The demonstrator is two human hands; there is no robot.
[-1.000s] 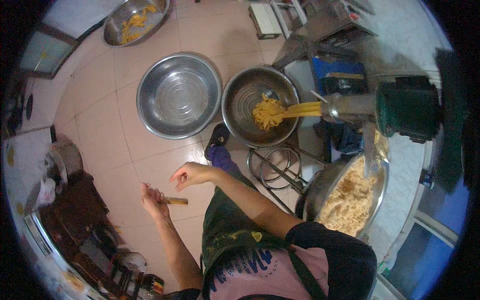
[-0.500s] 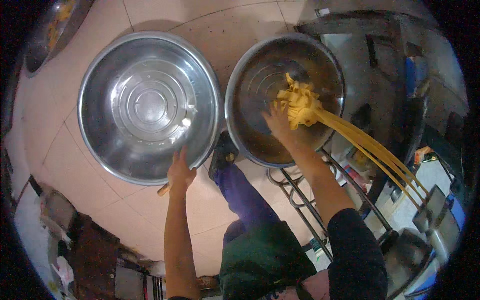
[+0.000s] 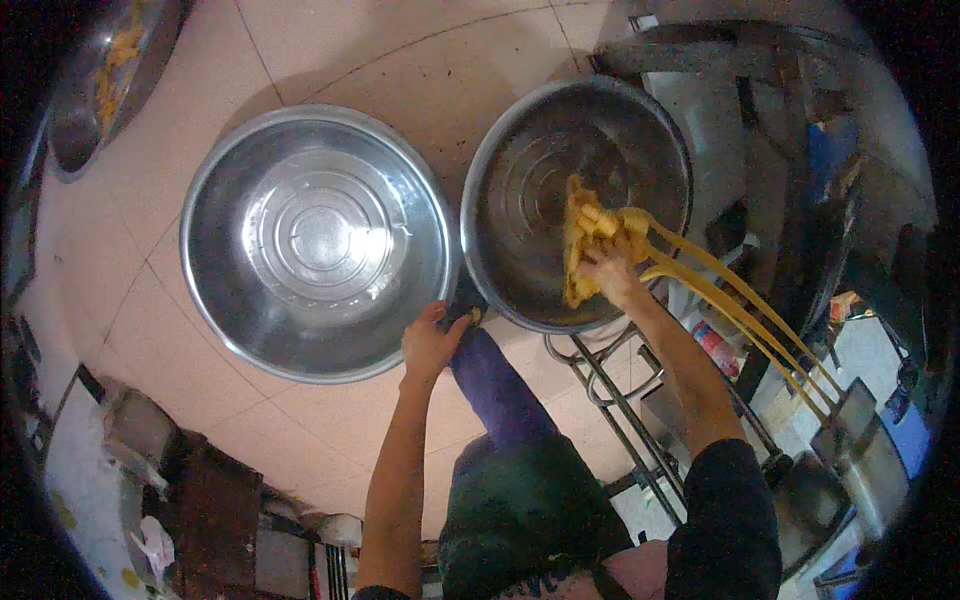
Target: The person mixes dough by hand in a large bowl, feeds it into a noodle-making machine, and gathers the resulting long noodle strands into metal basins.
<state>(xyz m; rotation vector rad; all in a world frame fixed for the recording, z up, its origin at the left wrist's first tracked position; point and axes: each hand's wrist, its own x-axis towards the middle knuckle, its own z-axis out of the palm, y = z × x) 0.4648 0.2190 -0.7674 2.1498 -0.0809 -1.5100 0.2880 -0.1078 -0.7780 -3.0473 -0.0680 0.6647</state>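
The right-hand steel basin [image 3: 560, 200] stands on the tiled floor [image 3: 330, 60] and serves as the reference point. Inside this basin, against its right wall, lies a clump of yellow dough strands [image 3: 590, 245]. The right hand [image 3: 612, 275] is in the basin with its fingers curled closed around the clump. Several long yellow strands [image 3: 745, 310] run from the clump over the basin's right rim toward a machine [image 3: 860, 450] at the lower right. The left hand [image 3: 432, 343] is at the basin's lower left rim, fingers bent around the edge; how tightly they grip cannot be determined. Immediately left of the basin, nearly touching it, sits a second, empty steel basin [image 3: 315, 240]. A wire stand [image 3: 610, 375] is below the basin's lower right edge.
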